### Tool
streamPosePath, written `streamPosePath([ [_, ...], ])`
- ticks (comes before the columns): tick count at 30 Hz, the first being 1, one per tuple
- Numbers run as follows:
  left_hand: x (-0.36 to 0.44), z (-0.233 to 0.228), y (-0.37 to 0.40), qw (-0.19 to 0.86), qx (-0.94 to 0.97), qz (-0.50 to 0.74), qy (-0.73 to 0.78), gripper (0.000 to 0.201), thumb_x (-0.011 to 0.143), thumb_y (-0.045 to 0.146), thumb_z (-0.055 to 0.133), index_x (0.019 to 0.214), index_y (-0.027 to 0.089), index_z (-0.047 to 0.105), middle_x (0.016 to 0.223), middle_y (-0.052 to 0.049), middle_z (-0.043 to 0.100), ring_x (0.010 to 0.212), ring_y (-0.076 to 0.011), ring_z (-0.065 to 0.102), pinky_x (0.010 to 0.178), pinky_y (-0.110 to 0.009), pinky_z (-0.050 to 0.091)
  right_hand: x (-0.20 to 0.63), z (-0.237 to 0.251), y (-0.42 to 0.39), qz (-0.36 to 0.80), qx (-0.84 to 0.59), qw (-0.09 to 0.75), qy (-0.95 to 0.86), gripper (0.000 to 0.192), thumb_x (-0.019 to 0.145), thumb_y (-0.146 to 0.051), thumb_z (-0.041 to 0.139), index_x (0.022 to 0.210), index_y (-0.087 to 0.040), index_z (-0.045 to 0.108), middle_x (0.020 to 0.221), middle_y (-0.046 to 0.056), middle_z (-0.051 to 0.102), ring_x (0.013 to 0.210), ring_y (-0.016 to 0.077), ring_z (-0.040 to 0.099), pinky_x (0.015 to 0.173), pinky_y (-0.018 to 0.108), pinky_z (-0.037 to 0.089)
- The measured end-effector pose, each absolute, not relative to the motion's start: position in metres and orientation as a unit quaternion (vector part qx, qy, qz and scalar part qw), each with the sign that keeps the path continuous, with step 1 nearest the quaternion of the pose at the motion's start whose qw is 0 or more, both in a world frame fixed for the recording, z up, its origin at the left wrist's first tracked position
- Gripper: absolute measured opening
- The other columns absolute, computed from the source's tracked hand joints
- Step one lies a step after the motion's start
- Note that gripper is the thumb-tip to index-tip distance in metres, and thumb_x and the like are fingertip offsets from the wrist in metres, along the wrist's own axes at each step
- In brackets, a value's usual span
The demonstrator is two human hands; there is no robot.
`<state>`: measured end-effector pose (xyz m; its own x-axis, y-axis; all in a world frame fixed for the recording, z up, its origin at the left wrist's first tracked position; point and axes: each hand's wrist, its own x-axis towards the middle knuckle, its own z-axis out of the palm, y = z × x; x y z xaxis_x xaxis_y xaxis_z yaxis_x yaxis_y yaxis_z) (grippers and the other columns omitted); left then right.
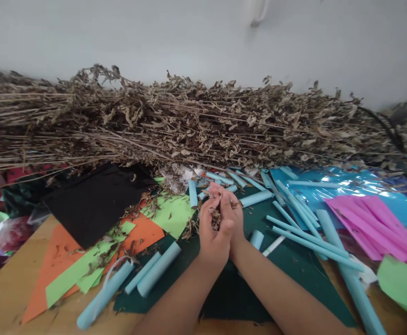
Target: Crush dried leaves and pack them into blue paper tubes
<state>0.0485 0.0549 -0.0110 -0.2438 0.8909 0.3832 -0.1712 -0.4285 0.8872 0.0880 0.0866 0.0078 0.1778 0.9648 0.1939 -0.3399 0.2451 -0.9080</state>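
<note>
My left hand (209, 230) and my right hand (234, 221) are pressed together at the heels, cupped around a clump of dried leaves (216, 217). The fingers of both hands curl in and meet at the top, and some crumbled leaf shows between them. They are above a dark green sheet (269, 274), among light blue paper tubes (257, 198). Just left of my hands, more leaf bits (192, 225) lie at the edge of a light green sheet (171, 211). Part of the clump is hidden inside my palms.
A long bundle of dried stalks (189, 116) spans the back against a white wall (136, 37). Left are a black sheet (98, 200) and an orange sheet (63, 251) on the wooden table (6, 298). Right are pink paper (374, 223) and a shiny blue packet (363, 186).
</note>
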Motion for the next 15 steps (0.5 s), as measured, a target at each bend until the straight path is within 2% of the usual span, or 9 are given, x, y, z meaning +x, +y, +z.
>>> streamPosePath([
  [3,0.043,-0.008,0.062,0.397,0.414,0.719,0.392,0.017,0.073,0.035,0.051,0.075,0.018,0.053,0.082,-0.002,0.054,0.082,-0.0141,0.052,0.080,-0.027,0.041,0.085,0.004,0.080,0.500,-0.349,0.646,-0.459,0.030,0.077,-0.044,0.041,0.081,-0.019,0.058,0.101,0.006,0.058,0.096,0.0189,0.052,0.087,0.035,0.039],
  [5,0.038,-0.002,0.066,0.417,0.373,0.718,0.414,0.017,0.070,0.031,0.054,0.063,0.017,0.048,0.067,0.001,0.052,0.064,-0.0102,0.051,0.065,-0.022,0.043,0.081,0.001,0.075,0.494,-0.320,0.635,-0.500,0.040,0.078,-0.051,0.035,0.085,-0.019,0.058,0.107,0.006,0.055,0.102,0.0198,0.048,0.090,0.036,0.036],
  [8,0.031,0.007,0.070,0.460,0.319,0.692,0.456,0.022,0.066,0.024,0.056,0.051,0.016,0.042,0.049,0.005,0.043,0.047,-0.0064,0.042,0.048,-0.017,0.036,0.075,-0.006,0.072,0.475,-0.306,0.621,-0.542,0.050,0.081,-0.054,0.021,0.098,-0.020,0.054,0.116,0.006,0.049,0.111,0.0191,0.041,0.094,0.035,0.033],
  [12,0.028,0.009,0.074,0.501,0.285,0.667,0.472,0.019,0.061,0.014,0.055,0.048,0.016,0.041,0.045,0.007,0.040,0.044,-0.0048,0.036,0.046,-0.016,0.031,0.073,-0.011,0.074,0.476,-0.349,0.605,-0.535,0.040,0.085,-0.038,0.026,0.119,-0.019,0.039,0.115,0.007,0.050,0.108,0.0164,0.044,0.092,0.034,0.035],
  [15,0.029,0.007,0.076,0.548,0.273,0.642,0.463,0.015,0.059,0.013,0.054,0.050,0.016,0.043,0.046,0.007,0.041,0.044,-0.0052,0.036,0.046,-0.018,0.031,0.081,-0.011,0.078,0.383,-0.354,0.606,-0.600,0.040,0.086,-0.031,0.026,0.123,-0.020,0.034,0.122,0.007,0.044,0.113,0.0170,0.039,0.095,0.037,0.032],
])
